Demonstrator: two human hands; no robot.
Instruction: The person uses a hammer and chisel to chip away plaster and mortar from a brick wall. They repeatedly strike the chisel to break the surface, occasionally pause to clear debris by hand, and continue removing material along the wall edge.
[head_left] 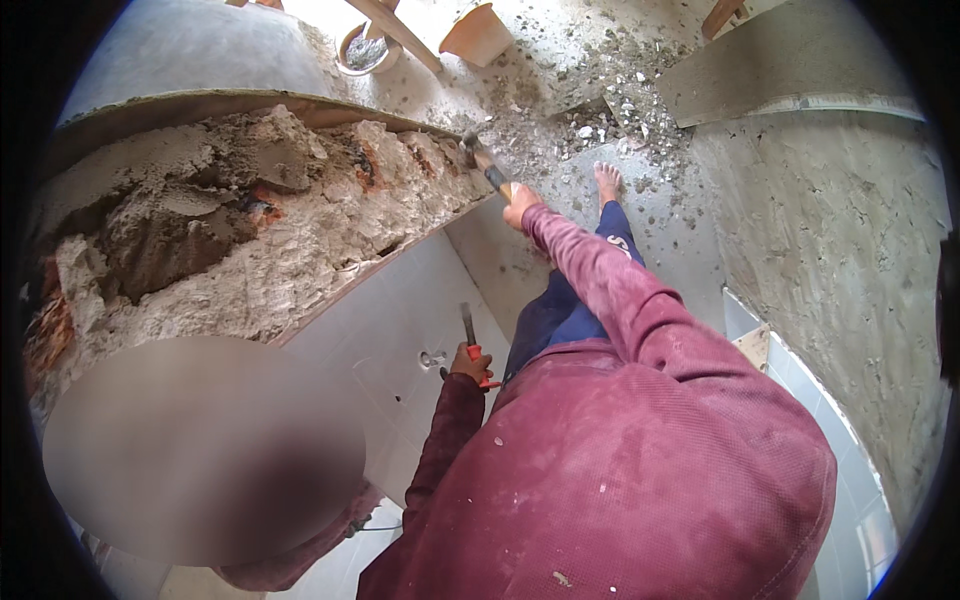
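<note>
My right hand (520, 205) is closed round the handle of a hammer (492, 172), my arm stretched out ahead. The hammer's head is beside the far end of a rough, broken wall top (330, 215), and I cannot tell whether they touch. Lower and to the left, my left hand (467, 366) grips a chisel (468, 322) with a red hand guard, its metal shaft pointing away from me. The chisel is in front of a pale smooth panel (400, 300) below the wall top. Grey mortar and patches of orange brick show along the broken surface.
Rubble (620, 110) litters the floor ahead, near my bare foot (607, 182). A round bucket (365, 50) and an orange tub (477, 35) stand beyond. At the right is a rough plastered wall (830, 230). A blurred oval (200, 450) hides the lower left.
</note>
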